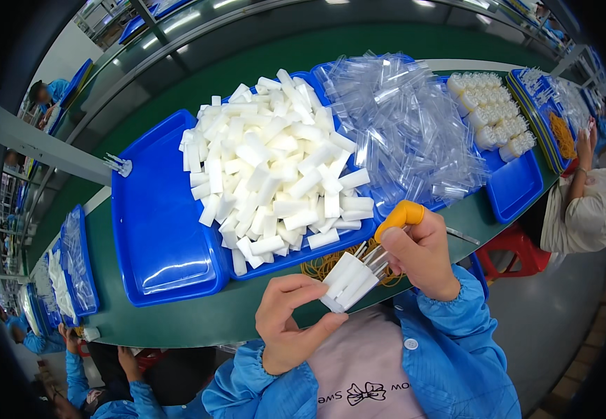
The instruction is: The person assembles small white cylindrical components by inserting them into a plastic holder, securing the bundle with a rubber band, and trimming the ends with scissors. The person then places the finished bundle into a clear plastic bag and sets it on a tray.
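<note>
Between my hands, in front of my chest, is a small bundle of white foam sticks (348,283), side by side and tilted. My left hand (290,322) pinches its lower left end between thumb and fingers. At its upper right end, my right hand (420,257) closes on thin clear tubes (378,260) that stick out from the foam. An orange finger cot (402,215) covers one bent finger of that hand. Just beyond, a blue tray (296,262) is heaped with loose white foam pieces (268,153). Thin yellow rubber bands (324,267) lie partly hidden behind the bundle.
To the left stands a blue tray (170,262) with a small white bristly piece (118,165) at its rim. Clear plastic tubes (408,126) fill another tray. Bundled white pieces (491,112) stand at the right. Co-workers sit on both sides, near a red stool (516,255).
</note>
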Demonstrator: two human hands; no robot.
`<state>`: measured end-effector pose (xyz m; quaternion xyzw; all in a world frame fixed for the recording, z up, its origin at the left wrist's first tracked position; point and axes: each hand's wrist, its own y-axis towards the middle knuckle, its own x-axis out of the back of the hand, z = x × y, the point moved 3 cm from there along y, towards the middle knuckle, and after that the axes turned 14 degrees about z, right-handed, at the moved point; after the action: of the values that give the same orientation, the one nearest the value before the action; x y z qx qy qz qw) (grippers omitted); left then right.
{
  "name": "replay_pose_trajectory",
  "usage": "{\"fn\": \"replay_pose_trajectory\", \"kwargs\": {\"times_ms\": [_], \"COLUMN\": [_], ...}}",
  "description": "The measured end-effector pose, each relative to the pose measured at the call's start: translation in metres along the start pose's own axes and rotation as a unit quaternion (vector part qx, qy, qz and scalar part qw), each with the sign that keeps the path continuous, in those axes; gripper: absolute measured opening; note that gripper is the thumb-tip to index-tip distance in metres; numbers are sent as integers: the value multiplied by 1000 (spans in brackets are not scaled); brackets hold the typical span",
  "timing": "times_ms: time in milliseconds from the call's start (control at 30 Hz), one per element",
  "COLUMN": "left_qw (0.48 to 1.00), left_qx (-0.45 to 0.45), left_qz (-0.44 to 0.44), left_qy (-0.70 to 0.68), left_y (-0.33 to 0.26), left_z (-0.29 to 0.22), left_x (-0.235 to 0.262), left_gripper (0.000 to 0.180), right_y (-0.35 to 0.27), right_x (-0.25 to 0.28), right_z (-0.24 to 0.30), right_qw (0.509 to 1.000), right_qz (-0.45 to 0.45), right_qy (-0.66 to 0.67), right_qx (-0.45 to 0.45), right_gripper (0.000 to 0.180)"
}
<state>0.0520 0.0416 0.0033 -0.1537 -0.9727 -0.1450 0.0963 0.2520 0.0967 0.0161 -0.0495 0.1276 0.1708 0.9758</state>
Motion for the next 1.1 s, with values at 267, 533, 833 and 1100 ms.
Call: {"fn": "replay_pose_trajectory", "kwargs": {"times_ms": [267,533,833,1100], "left_qw": [1000,989,987,980], "left_qx": [-20,-22,4,-26], "left_qz": [-17,55,88,144], "left_qy": [11,132,132,136], "left_y": [3,12,15,14], "left_z": [-1,-22,-23,-21], "left_x": [-1,-5,-6,-4], "left_gripper": [45,54,53,51], "right_y": [0,-1,5,12], "right_x": [4,3,1,2], "right_z": [-2,-1,15,19], "right_qw": [999,1000,981,978], "right_qz": [-1,23,60,122], "right_qy": [-38,13,-159,-166], "right_qx": [13,-1,89,41], "right_gripper": [15,15,14,18]}}
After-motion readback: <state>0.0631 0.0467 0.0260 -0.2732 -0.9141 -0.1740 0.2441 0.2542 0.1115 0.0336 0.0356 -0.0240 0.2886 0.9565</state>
